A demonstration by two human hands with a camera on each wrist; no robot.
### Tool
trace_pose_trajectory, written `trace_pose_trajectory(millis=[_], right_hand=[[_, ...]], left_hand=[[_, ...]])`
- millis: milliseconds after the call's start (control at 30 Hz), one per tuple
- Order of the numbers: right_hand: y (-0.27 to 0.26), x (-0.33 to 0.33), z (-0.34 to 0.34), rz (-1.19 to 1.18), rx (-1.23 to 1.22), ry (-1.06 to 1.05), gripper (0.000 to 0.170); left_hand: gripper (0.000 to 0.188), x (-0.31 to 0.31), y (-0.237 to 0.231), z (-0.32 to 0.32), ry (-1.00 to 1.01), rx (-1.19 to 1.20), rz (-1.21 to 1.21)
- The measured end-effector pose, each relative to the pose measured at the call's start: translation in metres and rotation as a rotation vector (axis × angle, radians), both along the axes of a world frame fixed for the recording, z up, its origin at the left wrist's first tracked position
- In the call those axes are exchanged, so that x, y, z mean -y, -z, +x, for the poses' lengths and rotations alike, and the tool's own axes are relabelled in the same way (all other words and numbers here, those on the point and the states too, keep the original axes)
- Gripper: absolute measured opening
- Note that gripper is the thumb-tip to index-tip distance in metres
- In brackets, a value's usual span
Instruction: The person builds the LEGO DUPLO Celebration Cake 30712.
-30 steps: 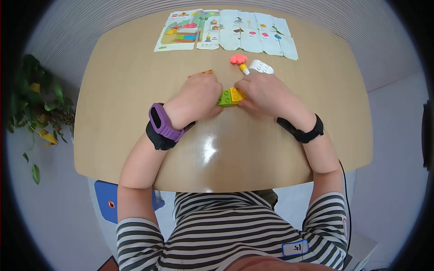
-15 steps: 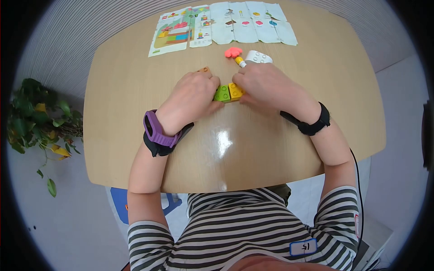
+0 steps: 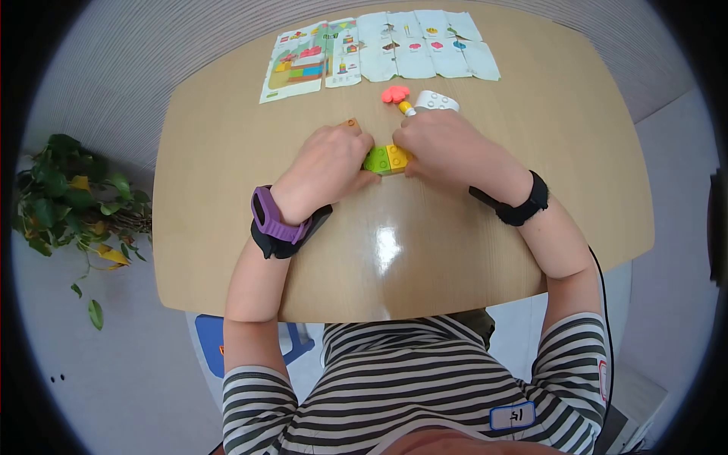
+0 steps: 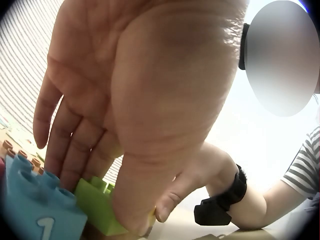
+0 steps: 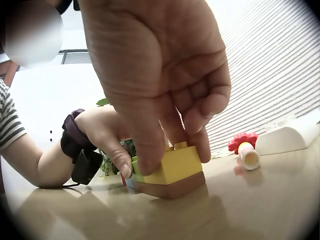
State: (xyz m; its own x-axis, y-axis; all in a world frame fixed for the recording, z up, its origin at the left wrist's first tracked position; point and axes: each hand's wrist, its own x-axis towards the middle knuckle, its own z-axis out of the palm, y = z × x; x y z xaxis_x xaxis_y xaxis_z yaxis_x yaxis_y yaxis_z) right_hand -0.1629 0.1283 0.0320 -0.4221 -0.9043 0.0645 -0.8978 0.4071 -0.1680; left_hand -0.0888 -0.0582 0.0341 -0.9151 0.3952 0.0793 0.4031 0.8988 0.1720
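Note:
A green brick point(image 3: 377, 160) and a yellow brick point(image 3: 396, 157) sit side by side on a brown base point(image 5: 187, 187) on the table. My left hand point(image 3: 326, 158) pinches the green brick, thumb in front and fingers behind. Thumb and fingers of my right hand point(image 3: 447, 145) grip the yellow brick from front and back. Left of the green one stands a light blue brick point(image 4: 45, 215) marked with a 1, which the left hand covers in the head view. An orange-brown studded piece point(image 3: 351, 123) shows just beyond the left knuckles.
Past the right hand lie a coral flower-shaped piece point(image 3: 395, 94), a yellow-and-white candle-like piece point(image 3: 406, 108) and a white studded brick point(image 3: 437, 100). A creased instruction sheet point(image 3: 409, 64) spreads along the table's far edge. A leafy plant point(image 3: 83, 205) hangs at the left.
The head view has tilted and shifted slightly, so the table sits further right. Both hands stay at the green and yellow bricks, with little visible movement.

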Motion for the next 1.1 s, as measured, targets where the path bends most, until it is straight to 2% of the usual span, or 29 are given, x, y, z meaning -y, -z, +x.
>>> trace_pose_trajectory(millis=[100,200,400,600,800,900,1100], right_hand=[[-0.001,-0.001,-0.004,0.024,0.014,0.040,0.022],[0.002,0.002,-0.011,0.071,-0.010,0.117,0.023],[0.005,0.001,-0.013,0.033,-0.041,0.115,0.025],[0.004,0.002,-0.013,0.045,-0.045,0.122,0.025],[0.007,0.001,-0.014,0.043,-0.043,0.119,0.026],[0.006,0.001,-0.014,0.039,-0.035,0.116,0.027],[0.006,0.000,-0.014,0.018,-0.041,0.103,0.027]], left_hand=[[0.036,0.012,-0.009,0.003,-0.005,-0.030,0.135],[0.042,0.020,-0.030,0.006,-0.184,0.152,0.034],[0.039,0.027,-0.018,0.005,-0.082,0.193,-0.001],[0.034,0.021,-0.011,0.003,-0.131,0.255,-0.077],[0.039,0.020,-0.005,0.002,-0.098,0.115,-0.091],[0.039,0.014,-0.010,0.006,-0.100,0.116,-0.035],[0.037,0.011,-0.006,0.004,-0.152,0.126,-0.099]])
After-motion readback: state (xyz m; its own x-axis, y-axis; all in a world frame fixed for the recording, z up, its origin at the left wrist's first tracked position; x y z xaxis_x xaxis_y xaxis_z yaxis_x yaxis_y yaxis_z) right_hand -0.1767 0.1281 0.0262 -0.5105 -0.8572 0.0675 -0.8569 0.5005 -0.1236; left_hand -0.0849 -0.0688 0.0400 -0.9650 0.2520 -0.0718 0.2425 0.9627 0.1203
